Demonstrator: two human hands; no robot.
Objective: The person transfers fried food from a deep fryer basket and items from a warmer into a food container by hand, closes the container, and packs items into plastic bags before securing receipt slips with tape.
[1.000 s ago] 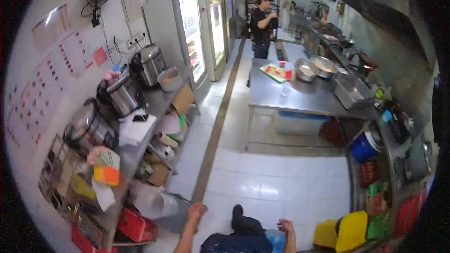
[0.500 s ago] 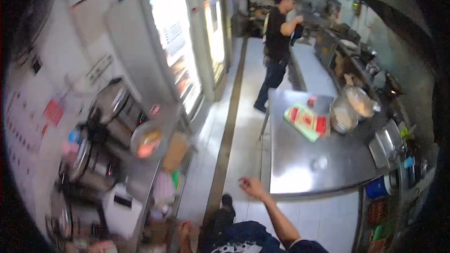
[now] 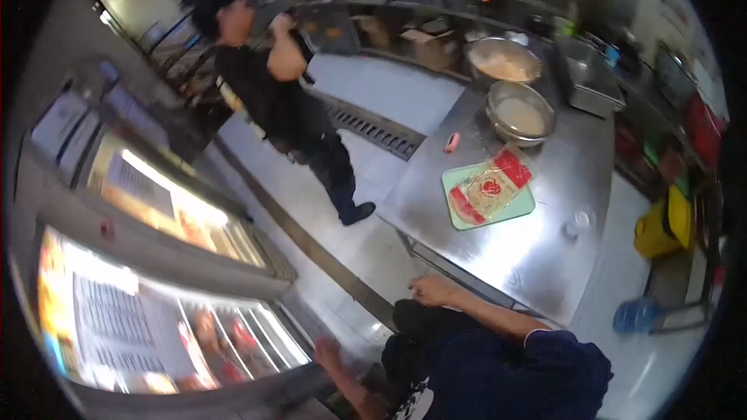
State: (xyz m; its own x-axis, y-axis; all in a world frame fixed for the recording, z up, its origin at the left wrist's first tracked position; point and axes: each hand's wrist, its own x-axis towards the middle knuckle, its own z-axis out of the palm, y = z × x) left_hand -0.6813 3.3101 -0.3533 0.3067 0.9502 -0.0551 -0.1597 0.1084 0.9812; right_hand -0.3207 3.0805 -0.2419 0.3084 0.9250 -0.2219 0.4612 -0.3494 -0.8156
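Steel table edge (image 3: 476, 261) near right hand (image 3: 432, 291), fridge (image 3: 167, 319) near left hand (image 3: 328, 352), tiled floor (image 3: 366, 258) between, each grip unclear

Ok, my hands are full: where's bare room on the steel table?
The steel table is bare between the green tray and the edge near the right hand, and between the clear item and metal container. Crowded: far end, around the two metal bowls.

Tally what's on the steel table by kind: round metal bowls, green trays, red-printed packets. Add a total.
Round metal bowls: 2
Green tray: 1
Red-printed packet: 1
Total: 4
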